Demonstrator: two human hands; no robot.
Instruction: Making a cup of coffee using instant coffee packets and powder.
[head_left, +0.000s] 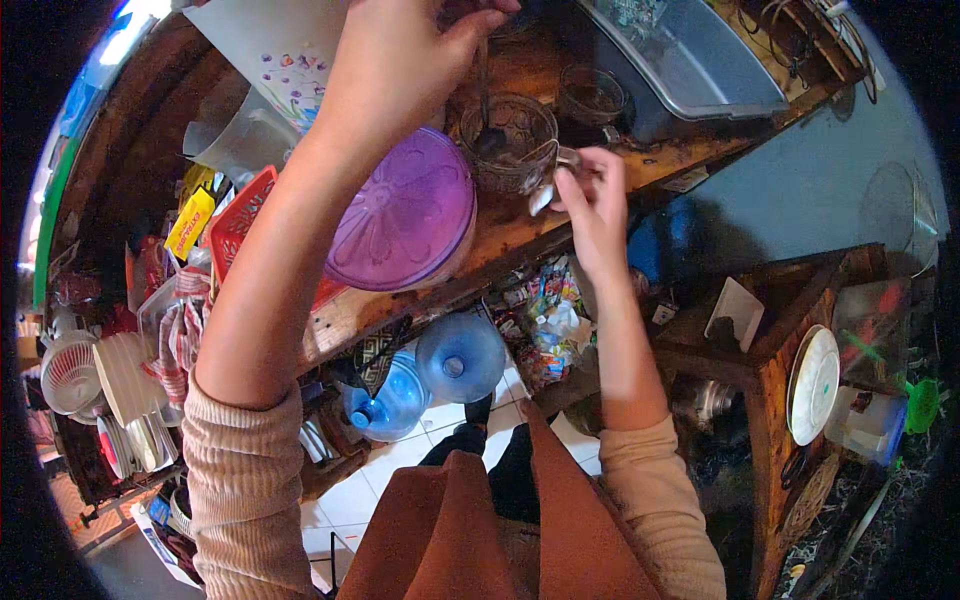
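My left hand (450, 34) reaches across the wooden counter at the top of the view, thumb and fingers bent. The picture's edge and the hand itself hide part of the fingers, so I cannot tell whether it holds anything. Below it, a patterned glass bowl or jar (510, 154) stands on the counter, with a dark long-handled utensil (484, 90) upright in it. My right hand (594, 187) is at the glass's near right side, its fingers closed on a small shiny object (541, 199), too blurred to name. A round container with a purple lid (405, 210) sits left of the glass.
Another glass bowl (592, 94) stands behind, beside a grey plastic tub (720, 97). A red plastic basket (240, 217) is at left. Blue water jugs (459, 356) stand on the tiled floor below the counter. A wooden shelf (765, 360) with a white plate (814, 384) is right.
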